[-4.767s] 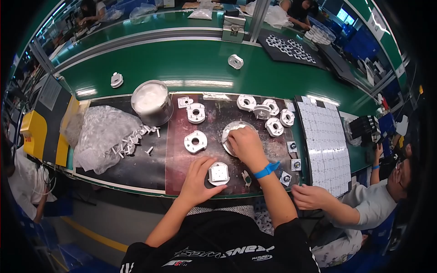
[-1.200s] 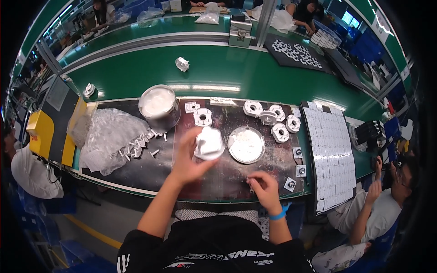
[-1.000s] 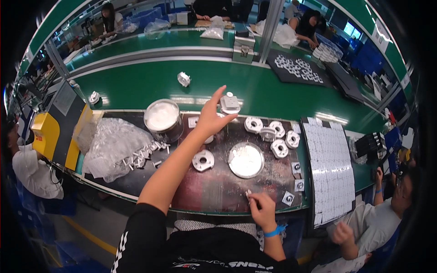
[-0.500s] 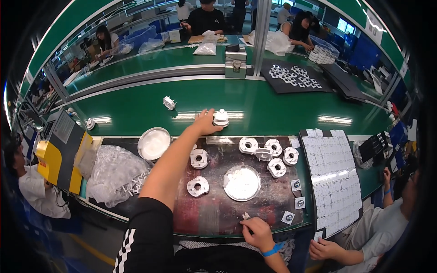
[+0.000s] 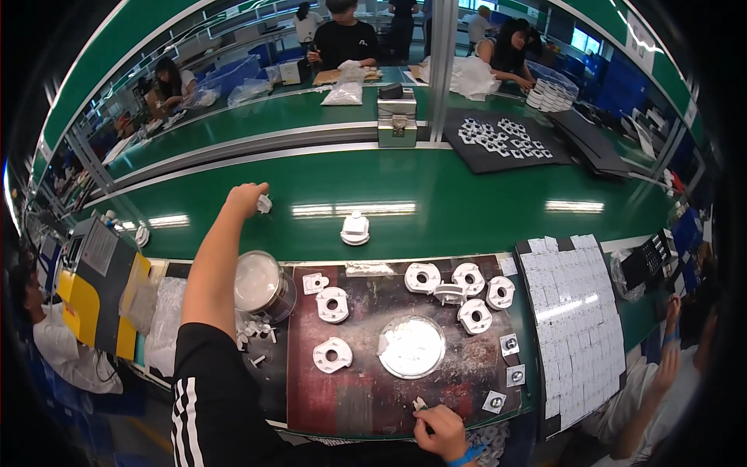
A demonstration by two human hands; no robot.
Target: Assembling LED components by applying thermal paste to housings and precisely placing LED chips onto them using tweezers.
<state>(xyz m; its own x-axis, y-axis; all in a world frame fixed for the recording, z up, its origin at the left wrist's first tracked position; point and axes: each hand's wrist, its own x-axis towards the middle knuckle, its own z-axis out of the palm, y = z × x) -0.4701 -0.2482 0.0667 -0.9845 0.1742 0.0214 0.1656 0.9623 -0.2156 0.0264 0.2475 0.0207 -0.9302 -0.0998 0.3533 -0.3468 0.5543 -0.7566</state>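
Note:
My left hand (image 5: 247, 198) reaches far out over the green bench, its fingers closed around a small white plastic part (image 5: 264, 205), which they partly hide. To the right of it, a stacked white plastic piece (image 5: 355, 230) stands on the green surface, apart from the hand. Low in the middle, my right hand (image 5: 443, 433) pinches a small whitish piece (image 5: 420, 404) between thumb and fingers; its exact kind is too small to tell. Just beyond it lies a round clear dish (image 5: 384, 363) with white material. White ring-shaped plastic parts (image 5: 333, 355) lie on the dark red board (image 5: 342, 405).
A clear tub (image 5: 261, 282) stands by my left forearm, near a plastic bag (image 5: 165, 319) and a yellow-grey machine (image 5: 105, 288). At right are square pieces (image 5: 515, 375) and a sheet-covered panel (image 5: 572, 311). A metal box (image 5: 398, 123) stands at the back. Co-workers sit around.
My left hand has left the stacked white piece and moved left onto the small white part. My right hand keeps its pinch. At right, a co-worker's hands have risen.

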